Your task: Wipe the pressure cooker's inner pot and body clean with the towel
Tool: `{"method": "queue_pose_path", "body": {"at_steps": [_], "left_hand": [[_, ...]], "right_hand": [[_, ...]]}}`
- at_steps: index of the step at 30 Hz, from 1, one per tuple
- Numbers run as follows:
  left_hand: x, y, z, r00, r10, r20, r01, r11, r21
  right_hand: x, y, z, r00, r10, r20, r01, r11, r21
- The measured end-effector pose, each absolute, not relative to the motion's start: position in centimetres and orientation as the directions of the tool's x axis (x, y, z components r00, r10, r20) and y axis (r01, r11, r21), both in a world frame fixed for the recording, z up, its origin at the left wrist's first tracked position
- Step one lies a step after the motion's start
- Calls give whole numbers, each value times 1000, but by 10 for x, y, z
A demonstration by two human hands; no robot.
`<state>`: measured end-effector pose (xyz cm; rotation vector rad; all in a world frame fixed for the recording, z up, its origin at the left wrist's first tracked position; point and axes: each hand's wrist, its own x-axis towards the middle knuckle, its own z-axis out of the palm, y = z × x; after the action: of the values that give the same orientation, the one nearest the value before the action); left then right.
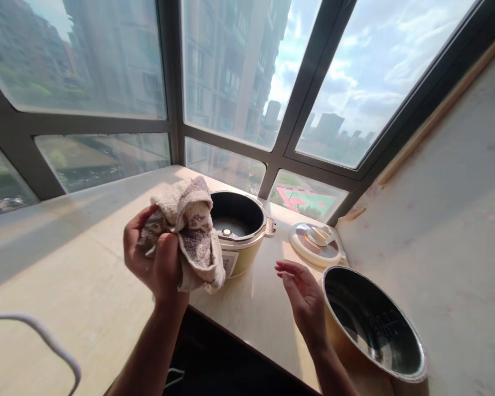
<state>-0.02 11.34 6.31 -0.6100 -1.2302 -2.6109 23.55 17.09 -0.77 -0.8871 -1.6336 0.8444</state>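
My left hand (pixel 159 258) grips a bunched-up cloth (pixel 196 236), whitish with grey-brown patches, raised in front of the rice cooker body (pixel 247 258). The cloth hides the cooker's left side. Inside the cooker the dark cavity shows, with a round metal piece at its bottom; the top is uncovered. To the right, my right hand (pixel 301 297) hovers over the counter with its fingers apart and nothing in them. Just right of that hand stands the inner pot (pixel 330 313), tilted toward me, dark inside with markings on its wall.
A round lid (pixel 315 245) with a knob lies on the counter (pixel 86 242) near the right wall (pixel 457 209). A white cord (pixel 45 333) crosses the lower left. Windows (pixel 231 71) with dark frames stand behind. The counter's front edge drops off into dark space.
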Motion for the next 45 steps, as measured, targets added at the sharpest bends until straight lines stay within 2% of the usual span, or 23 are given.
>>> {"method": "queue_pose_path", "body": {"at_steps": [2,5,7,11,15,17,20,23,26,30,35,42,45], "left_hand": [[-25,128,80,-882,-133,452,415,-676,609],[-50,152,97,-860,-91,502,423,-676,603],[-59,169,102,-802,-51,596,485,-639,597],[-68,211,100,-658,135,741,574,-547,609],[-77,251,96,-436,424,794,745,-324,583],[-83,267,94,-310,621,720,848,-162,505],[-90,284,85,-112,854,508,966,-27,258],[-91,292,74,104,949,297,993,-113,14],[-90,291,67,254,961,108,965,-246,-89],[-87,285,68,289,931,-221,953,-302,-27],[-82,282,93,222,785,-579,972,-128,198],[-99,278,111,340,725,-599,920,-124,373],[-106,273,108,387,680,-623,912,-181,369]], "right_hand": [[223,196,5,-192,857,478,111,503,-857],[205,240,16,-163,864,476,124,496,-859],[194,270,16,-107,875,473,146,484,-863],[172,318,9,-103,866,488,243,498,-832],[155,358,5,-295,855,426,379,514,-769],[151,374,7,-379,843,382,460,530,-713],[148,390,12,-469,847,249,564,504,-654],[149,392,18,-556,823,116,594,491,-637],[149,388,24,-618,781,92,590,538,-602],[148,382,28,-614,787,69,635,544,-548],[146,381,29,-624,779,62,647,559,-519],[148,383,25,-631,772,78,633,570,-524],[147,389,26,-690,718,93,562,612,-556]]}}
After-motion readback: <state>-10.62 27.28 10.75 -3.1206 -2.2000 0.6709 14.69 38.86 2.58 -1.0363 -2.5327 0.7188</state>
